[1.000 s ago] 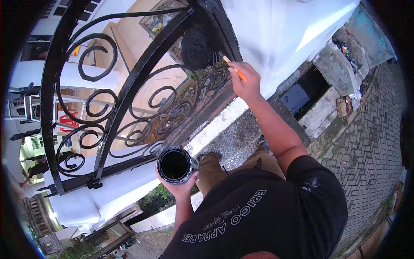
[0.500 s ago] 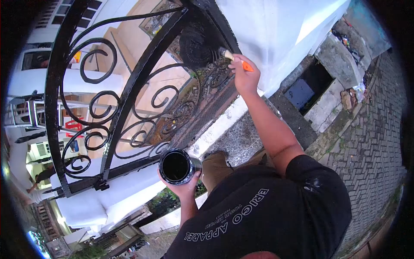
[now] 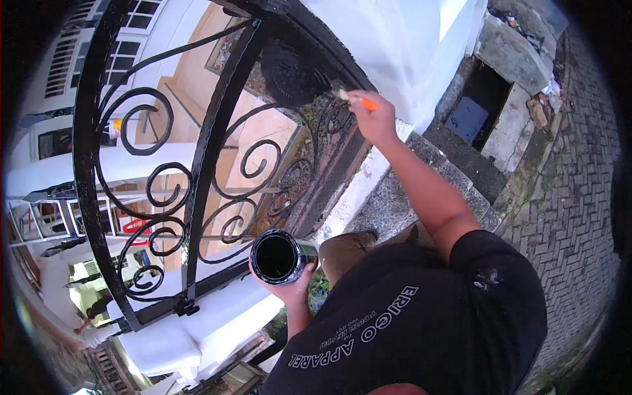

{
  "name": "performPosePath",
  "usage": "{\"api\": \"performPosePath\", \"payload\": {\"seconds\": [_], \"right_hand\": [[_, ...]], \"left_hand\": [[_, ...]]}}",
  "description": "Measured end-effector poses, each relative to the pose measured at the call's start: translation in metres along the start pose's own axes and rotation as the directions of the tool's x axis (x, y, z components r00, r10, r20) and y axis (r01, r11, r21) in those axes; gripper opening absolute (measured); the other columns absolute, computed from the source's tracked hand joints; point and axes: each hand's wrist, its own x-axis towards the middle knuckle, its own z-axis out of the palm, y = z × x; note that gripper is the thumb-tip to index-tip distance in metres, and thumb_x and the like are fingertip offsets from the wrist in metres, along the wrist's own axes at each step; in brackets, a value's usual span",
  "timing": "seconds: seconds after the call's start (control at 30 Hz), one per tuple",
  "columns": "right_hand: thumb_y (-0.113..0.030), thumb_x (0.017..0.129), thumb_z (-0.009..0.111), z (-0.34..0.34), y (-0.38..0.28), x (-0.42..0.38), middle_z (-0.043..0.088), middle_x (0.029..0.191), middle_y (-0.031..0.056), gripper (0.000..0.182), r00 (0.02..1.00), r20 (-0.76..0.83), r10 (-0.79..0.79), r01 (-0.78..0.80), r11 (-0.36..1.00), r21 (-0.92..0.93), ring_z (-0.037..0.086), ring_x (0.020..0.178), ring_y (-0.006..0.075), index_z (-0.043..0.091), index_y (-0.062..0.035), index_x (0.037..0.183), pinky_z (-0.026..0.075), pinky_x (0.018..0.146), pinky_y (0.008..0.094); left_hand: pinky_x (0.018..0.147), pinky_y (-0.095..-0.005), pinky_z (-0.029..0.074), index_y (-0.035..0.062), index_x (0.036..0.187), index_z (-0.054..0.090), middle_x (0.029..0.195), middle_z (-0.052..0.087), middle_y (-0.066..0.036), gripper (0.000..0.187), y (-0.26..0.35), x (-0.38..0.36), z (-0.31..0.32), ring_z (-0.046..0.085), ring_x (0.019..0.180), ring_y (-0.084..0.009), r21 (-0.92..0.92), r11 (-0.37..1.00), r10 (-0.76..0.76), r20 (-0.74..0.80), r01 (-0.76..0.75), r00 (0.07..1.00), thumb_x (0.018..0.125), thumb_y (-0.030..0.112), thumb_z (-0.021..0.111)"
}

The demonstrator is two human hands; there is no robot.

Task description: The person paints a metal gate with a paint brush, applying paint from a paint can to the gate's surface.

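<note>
My right hand is closed around the orange handle of a paintbrush. The brush's pale bristle end lies against or just in front of the dark ironwork near the white wall; exact contact is hard to see. Below it, my left hand grips an uncapped can of black paint from beneath and the side, its mouth facing up. A black wrought-iron fence with scrolls fills the left and middle. A dark round ornament on it sits left of the bristles.
A white wall rises beside the brush. To the right are an open drain with water, concrete slabs and a brick-paved road. Behind the fence stand a metal ladder and a red item. A white ledge runs below.
The view has shifted, so the fence appears turned and lower. My right hand with the paintbrush has moved slightly relative to the ironwork. The paint can stays in my left hand.
</note>
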Motion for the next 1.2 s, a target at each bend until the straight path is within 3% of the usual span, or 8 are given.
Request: {"api": "performPosePath", "payload": {"seconds": [0.07, 0.27, 0.4, 0.53, 0.6, 0.8, 1.07, 1.2], "right_hand": [[-0.011, 0.093, 0.062, 0.007, -0.025, 0.008, 0.070, 0.092, 0.0094, 0.018, 0.983, -0.106, 0.152, -0.091, 0.893, 0.441, 0.068, 0.080, 0.0132, 0.069, -0.0014, 0.108, 0.052, 0.070, 0.0256], [-0.012, 0.094, 0.063, 0.029, 0.008, -0.024, 0.070, 0.093, 0.0067, 0.019, 0.989, -0.024, 0.148, -0.143, 0.979, 0.142, 0.067, 0.078, 0.0122, 0.069, -0.0004, 0.107, 0.053, 0.070, 0.0243], [-0.011, 0.094, 0.061, 0.019, 0.015, -0.027, 0.070, 0.089, 0.0056, 0.019, 0.901, -0.151, 0.407, -0.284, 0.815, 0.505, 0.065, 0.075, 0.0102, 0.069, -0.0012, 0.108, 0.053, 0.067, 0.0235], [-0.012, 0.089, 0.065, 0.042, -0.018, -0.021, 0.073, 0.095, 0.0103, 0.014, 0.951, -0.183, 0.248, -0.211, 0.957, 0.201, 0.070, 0.081, 0.0194, 0.072, -0.0049, 0.100, 0.055, 0.076, 0.0313], [-0.008, 0.084, 0.066, 0.052, -0.040, -0.033, 0.071, 0.094, 0.0150, 0.015, 0.982, -0.149, -0.114, 0.138, 0.977, 0.162, 0.069, 0.081, 0.0287, 0.072, -0.0048, 0.098, 0.055, 0.077, 0.0342], [-0.004, 0.092, 0.060, 0.030, 0.016, -0.024, 0.070, 0.090, 0.0081, 0.019, 0.817, -0.213, 0.536, -0.327, 0.734, 0.595, 0.066, 0.075, 0.0115, 0.068, -0.0020, 0.109, 0.054, 0.069, 0.0257], [-0.006, 0.091, 0.062, 0.056, -0.036, -0.052, 0.070, 0.096, 0.0104, 0.021, 0.973, -0.047, 0.227, -0.151, 0.775, 0.613, 0.067, 0.075, 0.0137, 0.068, -0.0018, 0.111, 0.053, 0.072, 0.0275], [-0.011, 0.096, 0.060, 0.034, 0.009, -0.023, 0.068, 0.093, 0.0059, 0.020, 0.819, -0.204, 0.536, -0.281, 0.685, 0.673, 0.064, 0.075, 0.0090, 0.066, -0.0020, 0.112, 0.052, 0.067, 0.0236]], "left_hand": [[0.108, -0.0425, 0.039, 0.0043, 0.145, 0.017, 0.136, 0.042, -0.015, 0.128, -0.002, 0.004, -0.006, 0.048, 0.126, -0.0277, 0.014, 1.000, -0.016, -0.001, 0.016, 1.000, 0.049, 0.032, 0.097], [0.109, -0.0439, 0.039, 0.0048, 0.146, 0.014, 0.138, 0.041, -0.016, 0.129, -0.009, 0.016, -0.005, 0.047, 0.127, -0.0288, 0.000, 1.000, 0.019, 0.007, -0.019, 1.000, 0.050, 0.031, 0.096], [0.107, -0.0451, 0.043, 0.0052, 0.145, 0.020, 0.137, 0.044, -0.018, 0.120, -0.015, 0.013, -0.011, 0.050, 0.126, -0.0314, -0.019, 0.998, 0.061, 0.044, -0.061, 0.997, 0.052, 0.023, 0.094], [0.110, -0.0445, 0.037, 0.0038, 0.146, 0.012, 0.138, 0.041, -0.017, 0.129, -0.014, 0.014, -0.011, 0.046, 0.129, -0.0295, -0.005, 1.000, 0.015, 0.079, -0.014, 0.997, 0.051, 0.028, 0.096], [0.110, -0.0441, 0.037, 0.0036, 0.146, 0.013, 0.138, 0.041, -0.017, 0.129, -0.011, 0.016, -0.007, 0.047, 0.128, -0.0295, -0.016, 1.000, -0.022, 0.081, 0.024, 0.996, 0.050, 0.030, 0.096], [0.110, -0.0446, 0.037, 0.0027, 0.146, 0.013, 0.138, 0.041, -0.018, 0.131, -0.015, 0.016, -0.014, 0.046, 0.129, -0.0297, 0.011, 1.000, 0.020, 0.088, -0.021, 0.996, 0.049, 0.032, 0.097], [0.107, -0.0453, 0.043, 0.0039, 0.144, 0.021, 0.137, 0.044, -0.018, 0.124, -0.019, 0.015, -0.016, 0.050, 0.126, -0.0306, 0.040, 0.998, 0.048, 0.077, -0.051, 0.996, 0.049, 0.027, 0.097], [0.110, -0.0445, 0.037, 0.0037, 0.146, 0.014, 0.138, 0.041, -0.017, 0.130, -0.001, 0.011, -0.006, 0.046, 0.128, -0.0294, -0.009, 1.000, -0.026, 0.078, 0.027, 0.997, 0.050, 0.034, 0.096]]}}
